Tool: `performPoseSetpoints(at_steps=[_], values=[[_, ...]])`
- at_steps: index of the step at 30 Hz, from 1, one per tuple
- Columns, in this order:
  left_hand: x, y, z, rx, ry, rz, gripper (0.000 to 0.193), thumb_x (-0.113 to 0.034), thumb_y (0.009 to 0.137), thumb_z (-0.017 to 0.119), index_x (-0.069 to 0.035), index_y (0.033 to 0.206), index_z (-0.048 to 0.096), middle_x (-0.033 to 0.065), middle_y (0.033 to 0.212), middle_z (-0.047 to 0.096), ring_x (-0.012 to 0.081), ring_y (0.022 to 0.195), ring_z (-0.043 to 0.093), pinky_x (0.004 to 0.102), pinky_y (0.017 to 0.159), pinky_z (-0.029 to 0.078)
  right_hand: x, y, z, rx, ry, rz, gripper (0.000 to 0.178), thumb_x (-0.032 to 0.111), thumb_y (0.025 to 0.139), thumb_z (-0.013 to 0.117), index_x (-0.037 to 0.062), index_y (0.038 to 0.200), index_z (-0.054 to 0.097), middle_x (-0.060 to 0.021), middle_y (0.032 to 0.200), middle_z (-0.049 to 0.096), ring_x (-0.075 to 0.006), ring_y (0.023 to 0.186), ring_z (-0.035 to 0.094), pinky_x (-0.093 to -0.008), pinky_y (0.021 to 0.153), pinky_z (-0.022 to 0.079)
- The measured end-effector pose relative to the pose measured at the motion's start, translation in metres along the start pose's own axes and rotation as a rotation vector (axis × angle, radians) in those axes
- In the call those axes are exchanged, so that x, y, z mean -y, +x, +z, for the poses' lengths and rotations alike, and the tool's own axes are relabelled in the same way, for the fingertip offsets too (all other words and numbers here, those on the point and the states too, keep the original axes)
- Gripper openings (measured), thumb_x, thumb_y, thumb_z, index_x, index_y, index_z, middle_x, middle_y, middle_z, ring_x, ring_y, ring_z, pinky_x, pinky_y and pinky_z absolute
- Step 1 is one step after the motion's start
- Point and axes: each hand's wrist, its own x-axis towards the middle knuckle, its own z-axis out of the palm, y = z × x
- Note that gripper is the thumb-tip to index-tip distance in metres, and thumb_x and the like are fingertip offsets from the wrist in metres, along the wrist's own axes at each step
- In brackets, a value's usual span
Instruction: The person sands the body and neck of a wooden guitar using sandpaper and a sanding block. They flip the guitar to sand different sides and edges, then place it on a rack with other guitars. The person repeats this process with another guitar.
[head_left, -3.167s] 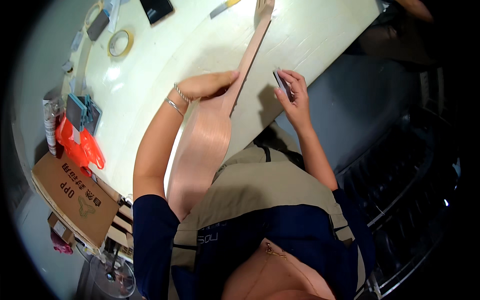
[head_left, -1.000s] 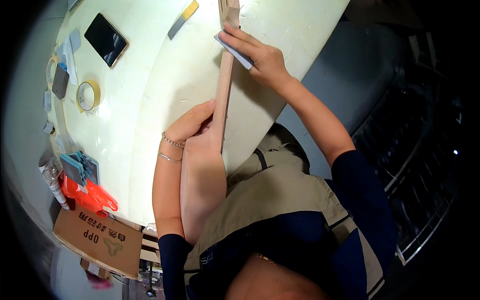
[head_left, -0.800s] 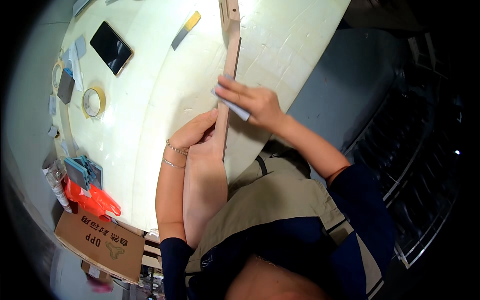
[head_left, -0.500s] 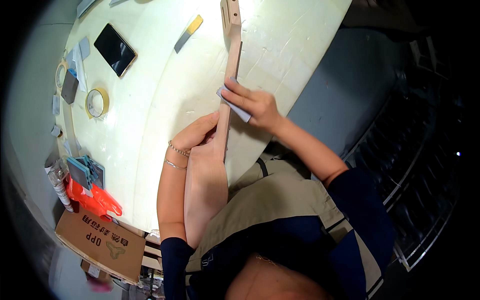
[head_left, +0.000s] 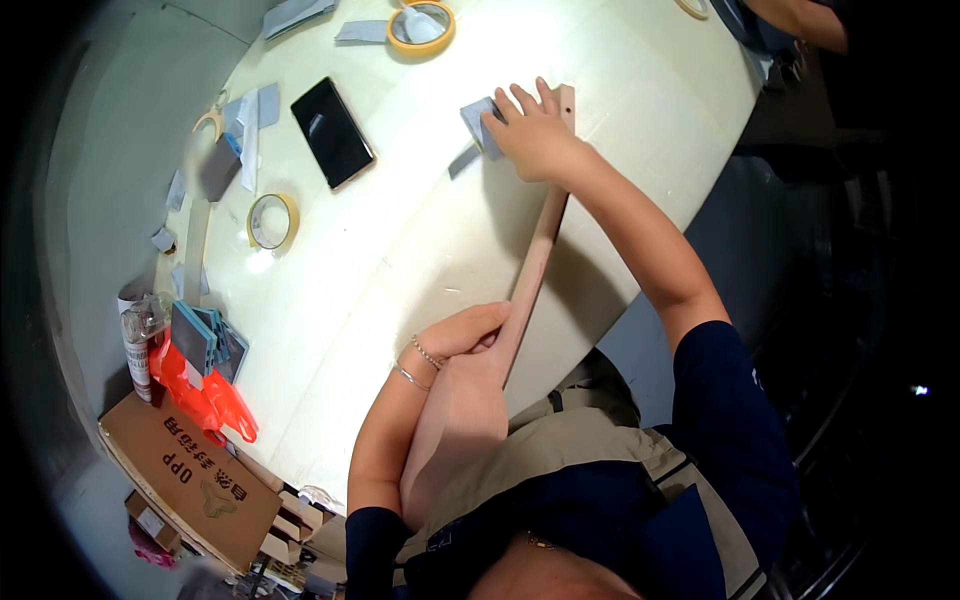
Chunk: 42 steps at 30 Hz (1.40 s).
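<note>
A bare wooden lute-like instrument (head_left: 458, 418), with a rounded body and long neck, lies from my lap up across the table. My left hand (head_left: 472, 332) is closed around the lower neck, just above the body, its forearm along the body's side. Over the instrument's head, my right hand (head_left: 540, 140) has its fingers spread apart; the palm hides part of the head. A folded piece of grey sandpaper (head_left: 478, 124) is at the fingertips on its left side, seemingly lying on the table. A flat grey blade (head_left: 464, 161) pokes out beneath the paper.
On the white table (head_left: 380, 270) lie a black phone (head_left: 332, 134), a yellow tape roll (head_left: 272, 222) and an orange tape roll (head_left: 421, 30). Sanding blocks (head_left: 205, 340) and a red bag (head_left: 205, 400) sit left, above a cardboard box (head_left: 190, 480). Another person's arm (head_left: 805, 22) shows far right.
My right hand has gone from mid-neck up to the head, its fingers opening off the sandpaper. My left hand keeps its hold on the neck. The view has shifted.
</note>
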Motion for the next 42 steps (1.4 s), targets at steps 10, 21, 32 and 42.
performPoseSetpoints(at_steps=[10, 21, 32, 42], values=[[-0.006, -0.005, 0.000, 0.157, -0.015, 0.050, 0.028, -0.038, 0.094, 0.046, -0.013, 0.093, 0.058, -0.0104, 0.071, 0.044, -0.0009, 0.059, 0.033, 0.0134, 0.050, 0.030, -0.014, 0.152, 0.036, -0.255, 0.092, 0.606, 0.038, 0.038, 0.080, 0.066, 0.0037, 0.096, 0.066, -0.0107, 0.098, 0.059, -0.0209, 0.099, 0.052, -0.0324, 0.081, 0.044], [-0.004, -0.003, -0.002, 0.127, -0.017, 0.015, 0.033, -0.040, 0.096, 0.041, -0.010, 0.092, 0.056, -0.0087, 0.069, 0.043, 0.0009, 0.057, 0.031, 0.0147, 0.049, 0.030, -0.051, 0.116, 0.050, -0.348, 1.418, 0.530, 0.038, 0.034, 0.076, 0.071, 0.0010, 0.094, 0.066, -0.0075, 0.087, 0.065, -0.0176, 0.079, 0.059, -0.0280, 0.075, 0.045], [-0.012, -0.011, 0.002, 0.040, 0.128, -0.003, 0.040, -0.040, 0.097, 0.036, -0.009, 0.093, 0.060, -0.0057, 0.075, 0.058, -0.0013, 0.055, 0.037, 0.0135, 0.046, 0.026, 0.009, -0.168, -0.068, 0.122, 1.852, 0.851, 0.028, 0.023, 0.088, 0.060, -0.0008, 0.101, 0.055, -0.0070, 0.086, 0.062, -0.0145, 0.076, 0.063, -0.0261, 0.071, 0.049], [-0.004, -0.008, -0.004, 0.095, 0.107, 0.030, 0.043, -0.040, 0.097, 0.034, -0.001, 0.096, 0.052, 0.0107, 0.081, 0.058, 0.0219, 0.067, 0.059, 0.0335, 0.065, 0.051, 0.039, -0.197, -0.071, 0.152, 1.743, 1.086, 0.025, 0.016, 0.085, 0.064, -0.0021, 0.101, 0.059, -0.0071, 0.084, 0.064, -0.0109, 0.066, 0.062, -0.0205, 0.056, 0.047]])
